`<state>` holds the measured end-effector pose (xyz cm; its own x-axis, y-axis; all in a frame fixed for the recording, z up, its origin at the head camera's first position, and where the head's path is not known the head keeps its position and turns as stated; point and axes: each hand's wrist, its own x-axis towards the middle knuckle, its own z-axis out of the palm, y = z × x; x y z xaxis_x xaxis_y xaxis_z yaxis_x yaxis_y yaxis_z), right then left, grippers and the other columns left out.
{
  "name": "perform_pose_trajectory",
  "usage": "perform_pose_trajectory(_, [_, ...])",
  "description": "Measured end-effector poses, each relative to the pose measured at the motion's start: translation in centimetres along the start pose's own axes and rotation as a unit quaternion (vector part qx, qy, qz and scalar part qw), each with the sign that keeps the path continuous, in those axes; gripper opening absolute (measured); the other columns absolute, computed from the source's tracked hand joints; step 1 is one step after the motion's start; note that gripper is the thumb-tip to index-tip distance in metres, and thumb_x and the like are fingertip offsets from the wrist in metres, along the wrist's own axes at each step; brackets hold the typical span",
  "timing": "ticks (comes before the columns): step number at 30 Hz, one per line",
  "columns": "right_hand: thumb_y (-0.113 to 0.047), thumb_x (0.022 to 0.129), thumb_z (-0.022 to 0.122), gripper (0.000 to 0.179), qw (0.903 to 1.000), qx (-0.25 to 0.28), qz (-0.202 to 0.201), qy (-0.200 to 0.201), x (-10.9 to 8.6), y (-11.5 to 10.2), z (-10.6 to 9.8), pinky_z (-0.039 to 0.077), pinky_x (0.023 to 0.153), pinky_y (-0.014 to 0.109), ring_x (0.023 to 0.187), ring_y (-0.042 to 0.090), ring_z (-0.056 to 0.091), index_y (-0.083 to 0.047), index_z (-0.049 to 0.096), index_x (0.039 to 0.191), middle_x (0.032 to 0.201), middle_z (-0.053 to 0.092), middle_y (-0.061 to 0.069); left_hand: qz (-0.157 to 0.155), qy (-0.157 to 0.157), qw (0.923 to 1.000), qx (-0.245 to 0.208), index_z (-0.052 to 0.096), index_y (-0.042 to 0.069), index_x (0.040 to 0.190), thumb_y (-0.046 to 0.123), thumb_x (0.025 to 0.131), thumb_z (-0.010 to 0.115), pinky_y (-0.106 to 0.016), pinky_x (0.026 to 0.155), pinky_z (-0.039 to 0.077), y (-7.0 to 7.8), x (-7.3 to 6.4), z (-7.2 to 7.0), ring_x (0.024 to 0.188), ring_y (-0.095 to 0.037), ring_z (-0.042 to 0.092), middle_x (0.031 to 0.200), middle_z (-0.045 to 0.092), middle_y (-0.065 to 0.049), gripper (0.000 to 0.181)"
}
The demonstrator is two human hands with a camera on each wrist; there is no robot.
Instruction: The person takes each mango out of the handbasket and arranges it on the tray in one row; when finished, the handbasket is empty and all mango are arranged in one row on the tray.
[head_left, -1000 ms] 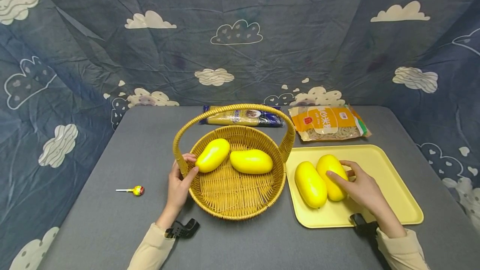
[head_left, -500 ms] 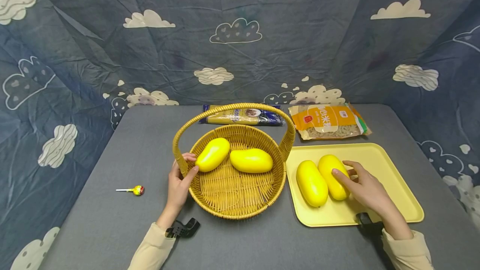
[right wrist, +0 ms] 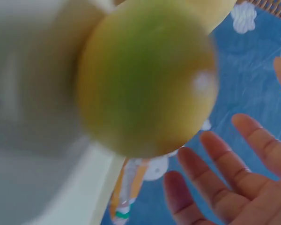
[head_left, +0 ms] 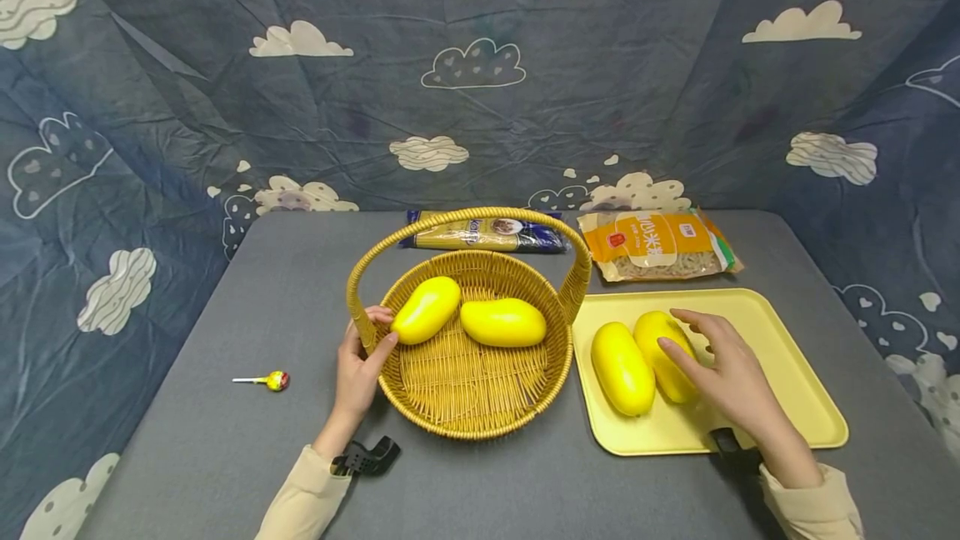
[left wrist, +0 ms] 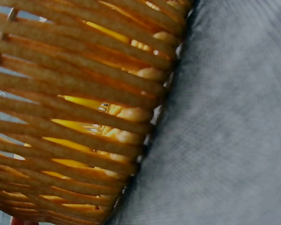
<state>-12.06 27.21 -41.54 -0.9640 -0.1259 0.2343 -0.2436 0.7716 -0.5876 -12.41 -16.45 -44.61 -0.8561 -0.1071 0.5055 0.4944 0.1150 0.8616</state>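
Left grip (head_left: 358, 369) holds the basket's rim (head_left: 480, 437); right grip (head_left: 726, 367), fingers loosely spread, hovers beside one mango (head_left: 660, 366) that a stray nudge might roll across the tray (head_left: 776, 373).

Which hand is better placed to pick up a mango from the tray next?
Probably the right. The right hand is right beside a mango on the tray, holding nothing, while the left hand grips the basket, farther from the tray.
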Motion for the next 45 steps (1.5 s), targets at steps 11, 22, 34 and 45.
perform_pose_trajectory(11, [-0.008, 0.082, 0.074, 0.039, 0.9862, 0.02, -0.147, 0.073, 1.4, -4.9, 1.2, 0.045, 0.076, 0.031, 0.096, 0.018, 0.056, -0.009, 0.063, 0.119, 0.11, 0.062, 0.002, -0.006, -0.003, 1.0, 0.002, 0.053, -0.016, 0.103, -0.016, 0.085, 0.055, -0.026, 0.096, 0.036, -0.1, -0.1, 0.1, 0.11, -0.015, 0.049, 0.112, 0.051, -0.03, 0.018])
perform_pose_trajectory(22, [-0.01, 0.079, 0.076, 0.031, 0.9651, 0.082, -0.245, 0.043, 2.7, -9.5, 3.2, 0.049, 0.07, 0.028, 0.095, 0.014, 0.06, -0.012, 0.068, 0.109, 0.106, 0.065, -0.002, -0.007, -0.004, 1.0, -0.001, 0.053, -0.016, 0.103, -0.016, 0.085, 0.056, -0.026, 0.096, 0.036, 0.0, 0.0, 0.1, 0.111, -0.017, 0.049, 0.112, 0.05, -0.03, 0.018])
perform_pose_trajectory(34, [-0.032, 0.088, 0.068, 0.029, 0.9614, 0.035, -0.272, -0.024, 5.3, -13.9, 5.1, 0.051, 0.076, 0.035, 0.092, 0.014, 0.063, -0.015, 0.069, 0.11, 0.105, 0.067, -0.004, -0.01, -0.002, 0.9999, 0.001, 0.054, -0.016, 0.103, -0.015, 0.085, 0.056, -0.029, 0.097, 0.035, 0.0, 0.0, 0.1, 0.111, -0.016, 0.049, 0.113, 0.051, -0.03, 0.018])
perform_pose_trajectory(45, [-0.035, 0.091, 0.064, 0.034, 0.9767, -0.004, -0.184, -0.11, 8.4, -16.1, 6.7, 0.049, 0.079, 0.04, 0.096, 0.023, 0.063, -0.011, 0.067, 0.116, 0.111, 0.067, 0.002, -0.002, -0.001, 1.0, 0.002, 0.054, -0.015, 0.103, -0.015, 0.085, 0.056, -0.027, 0.096, 0.035, 0.0, -0.1, 0.1, 0.111, -0.02, 0.048, 0.113, 0.05, -0.032, 0.017])
